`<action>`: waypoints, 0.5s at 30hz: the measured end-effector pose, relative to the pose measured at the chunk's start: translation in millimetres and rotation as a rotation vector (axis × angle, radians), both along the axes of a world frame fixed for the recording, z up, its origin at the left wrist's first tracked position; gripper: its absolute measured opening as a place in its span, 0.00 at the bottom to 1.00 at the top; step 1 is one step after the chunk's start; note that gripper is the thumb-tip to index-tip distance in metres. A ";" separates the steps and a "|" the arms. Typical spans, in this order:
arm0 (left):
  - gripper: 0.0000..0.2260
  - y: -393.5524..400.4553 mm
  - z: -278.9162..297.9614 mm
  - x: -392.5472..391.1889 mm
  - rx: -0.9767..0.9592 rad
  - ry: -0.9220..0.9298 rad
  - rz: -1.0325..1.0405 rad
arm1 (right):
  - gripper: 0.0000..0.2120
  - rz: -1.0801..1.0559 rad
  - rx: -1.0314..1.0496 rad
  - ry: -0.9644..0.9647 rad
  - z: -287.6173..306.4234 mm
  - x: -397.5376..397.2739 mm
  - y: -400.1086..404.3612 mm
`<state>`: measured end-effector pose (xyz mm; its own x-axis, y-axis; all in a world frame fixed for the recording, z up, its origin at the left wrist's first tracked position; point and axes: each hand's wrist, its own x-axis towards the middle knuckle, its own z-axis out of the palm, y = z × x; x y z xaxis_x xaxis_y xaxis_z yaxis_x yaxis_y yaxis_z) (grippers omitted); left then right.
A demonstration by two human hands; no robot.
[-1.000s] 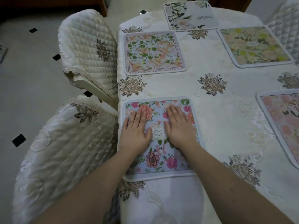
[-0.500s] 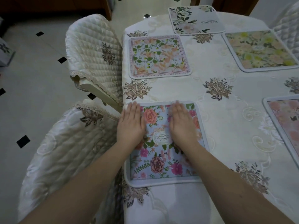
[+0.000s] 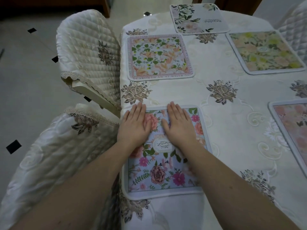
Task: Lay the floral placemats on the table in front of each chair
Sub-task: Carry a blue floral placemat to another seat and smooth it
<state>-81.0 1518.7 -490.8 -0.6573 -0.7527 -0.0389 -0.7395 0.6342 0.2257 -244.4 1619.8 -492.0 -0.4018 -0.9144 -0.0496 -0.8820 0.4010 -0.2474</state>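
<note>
Both palms flat on the blue placemat [image 3: 163,151], fingers straight, nothing gripped. Left hand [image 3: 133,126] on its far-left corner, fingertips running just past the mat's far edge onto the tablecloth [image 3: 232,130]. Right hand [image 3: 180,124] beside it, nearer mat centre, tips at the far edge.

Mat lies at the table's left edge, in front of the near chair [image 3: 54,156]. Its left border sits right on the table edge, prob. a touch over.

Others down: peach-green mat [image 3: 159,57] further along the left edge by the 2nd chair [image 3: 89,52]; white "Beautiful" mat [image 3: 199,18] at the far end; yellow mat [image 3: 265,52] toward the far right; pink mat [image 3: 292,128] at the right edge, cut off by frame.

How to do this well, my read:
- Press down w/ flat palms, sweep outward from centre so no ripple stays.
- Nudge mat slightly inboard so border clears the table edge.
- Square it w/ the peach-green mat's line.
- Lift hands straight up; dragging would skew it or bunch the cloth.
</note>
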 end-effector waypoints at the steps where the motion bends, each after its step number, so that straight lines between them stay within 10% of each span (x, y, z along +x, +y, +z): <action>1: 0.31 -1.5 -0.1 3.3 0.002 -0.005 0.017 | 0.33 -0.025 0.002 -0.007 0.3 -6.8 4.8; 15: 0.27 5.7 26.9 37.4 -0.082 -0.013 0.179 | 0.27 -0.274 -0.034 0.067 23.2 -50.1 61.0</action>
